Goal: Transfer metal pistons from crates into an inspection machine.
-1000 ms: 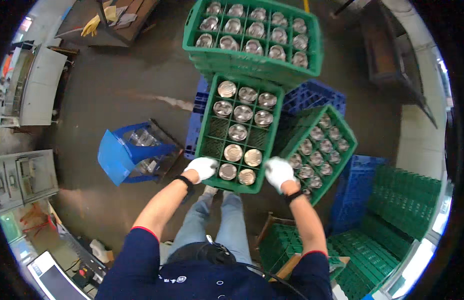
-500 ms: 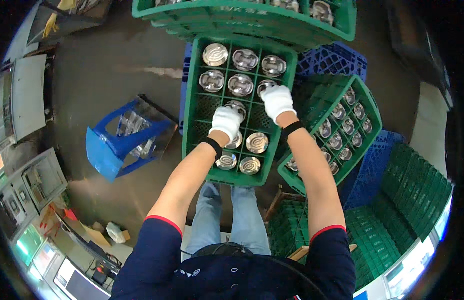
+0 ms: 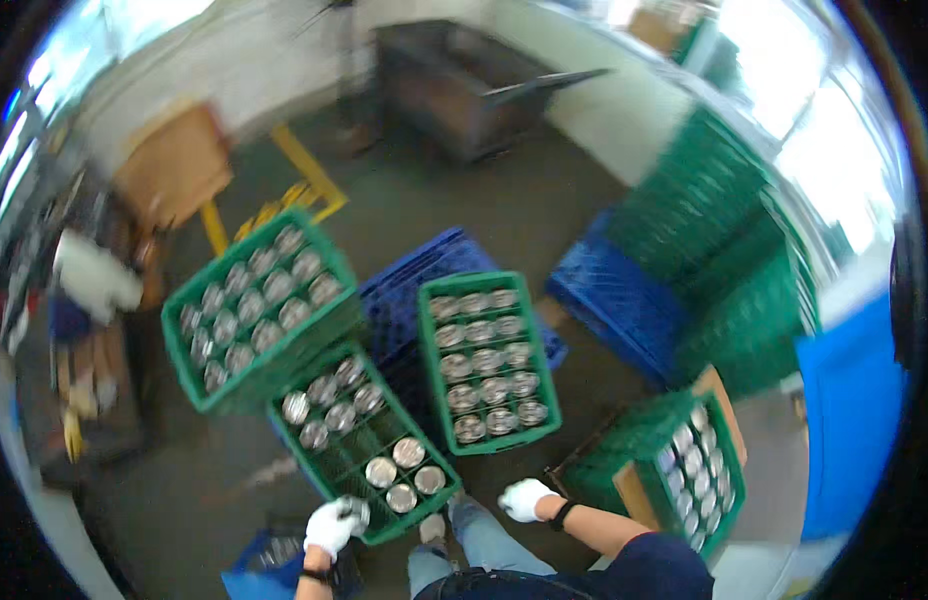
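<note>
My left hand (image 3: pixel 331 529), in a white glove, is closed on a metal piston (image 3: pixel 355 513) at the near left corner of a green divided crate (image 3: pixel 375 537). Shiny pistons stand in this crate's far and near cells, with bare cells in a band between them. My right hand (image 3: pixel 527 499), gloved too, hangs apart from the crates, right of my legs. Its fingers are loosely curled and a little apart, and no piston shows in it. The nearest thing ahead of it is a second green crate (image 3: pixel 508 444) filled with pistons.
A stacked green crate (image 3: pixel 205 402) of pistons rises at the left, and another piston crate (image 3: pixel 736 500) stands at the right. Blue pallets (image 3: pixel 624 300) lie beyond, beside tall stacks of green crates (image 3: pixel 699 190). A dark metal cart (image 3: pixel 474 100) is at the back. A blue stool (image 3: pixel 254 570) sits lower left.
My view has swung round to the right. The left hand has lifted a piston from the crate's middle. My right hand has let go of its piston and moved away from the crate.
</note>
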Motion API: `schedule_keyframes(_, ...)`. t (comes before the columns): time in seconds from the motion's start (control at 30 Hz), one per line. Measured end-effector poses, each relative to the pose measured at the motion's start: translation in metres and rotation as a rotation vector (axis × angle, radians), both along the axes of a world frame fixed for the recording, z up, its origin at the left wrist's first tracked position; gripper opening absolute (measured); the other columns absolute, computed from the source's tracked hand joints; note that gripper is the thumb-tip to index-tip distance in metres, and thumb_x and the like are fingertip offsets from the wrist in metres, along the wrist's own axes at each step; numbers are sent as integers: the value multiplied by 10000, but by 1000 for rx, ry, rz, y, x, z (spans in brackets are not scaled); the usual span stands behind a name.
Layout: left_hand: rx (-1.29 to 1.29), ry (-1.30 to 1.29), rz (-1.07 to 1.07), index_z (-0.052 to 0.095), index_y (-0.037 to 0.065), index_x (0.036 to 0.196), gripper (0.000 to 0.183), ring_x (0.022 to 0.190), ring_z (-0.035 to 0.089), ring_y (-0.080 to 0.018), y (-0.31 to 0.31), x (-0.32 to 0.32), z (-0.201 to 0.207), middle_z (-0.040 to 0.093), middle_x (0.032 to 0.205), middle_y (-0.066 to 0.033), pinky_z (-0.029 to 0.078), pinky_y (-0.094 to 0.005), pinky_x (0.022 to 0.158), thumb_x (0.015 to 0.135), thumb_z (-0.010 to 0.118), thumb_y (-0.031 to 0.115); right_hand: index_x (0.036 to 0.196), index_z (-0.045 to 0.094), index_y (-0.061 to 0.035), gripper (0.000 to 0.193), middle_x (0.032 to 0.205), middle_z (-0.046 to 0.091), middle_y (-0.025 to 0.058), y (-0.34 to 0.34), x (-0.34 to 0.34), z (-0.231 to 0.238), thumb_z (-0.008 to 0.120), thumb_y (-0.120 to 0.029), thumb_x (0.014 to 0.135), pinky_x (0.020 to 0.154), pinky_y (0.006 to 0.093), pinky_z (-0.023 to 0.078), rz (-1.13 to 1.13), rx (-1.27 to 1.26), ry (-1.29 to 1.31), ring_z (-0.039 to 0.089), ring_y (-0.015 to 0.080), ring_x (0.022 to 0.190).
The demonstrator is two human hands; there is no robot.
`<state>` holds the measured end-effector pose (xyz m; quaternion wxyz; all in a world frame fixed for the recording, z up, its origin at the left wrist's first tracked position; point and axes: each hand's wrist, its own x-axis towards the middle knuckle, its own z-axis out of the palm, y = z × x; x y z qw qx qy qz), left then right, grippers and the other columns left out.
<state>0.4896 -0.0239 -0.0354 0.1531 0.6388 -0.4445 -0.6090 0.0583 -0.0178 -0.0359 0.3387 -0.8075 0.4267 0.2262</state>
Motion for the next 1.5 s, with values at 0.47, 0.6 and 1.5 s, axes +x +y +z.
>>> schedule_keyframes(0.47, -1418, 190, -1461, 712, 136, 882, 110, 855, 667, -306, 24, -335, 266, 686, 977, -83, 537, -413, 729, 777, 682, 144, 1493, 394, -111, 716, 1209, 674, 157, 275, -67, 281, 560, -546, 949, 857, 375, 540, -1681, -437, -542, 691, 253, 945)
schedule_keyframes(0.6, -1732, 586, -1686, 700, 150, 884, 161, 739, 628, -304, 135, -437, 329, 636, 852, -76, 488, -433, 624, 737, 648, 110, 1508, 356, -102, 680, 1144, 683, 154, 338, -84, 320, 607, -393, 948, 762, 344, 558, -1895, -355, -667, 673, 194, 787)
schedule_keyframes(1.5, -111, 15, -585, 621, 32, 1241, 354, 650, 607, -147, 119, -467, 170, 634, 879, -36, 524, -277, 529, 901, 570, 116, 959, 706, -11, 254, 893, 705, 205, 1124, -474, 170, 530, -187, 910, 576, 492, 548, -3352, -702, 517, 710, 332, 746)
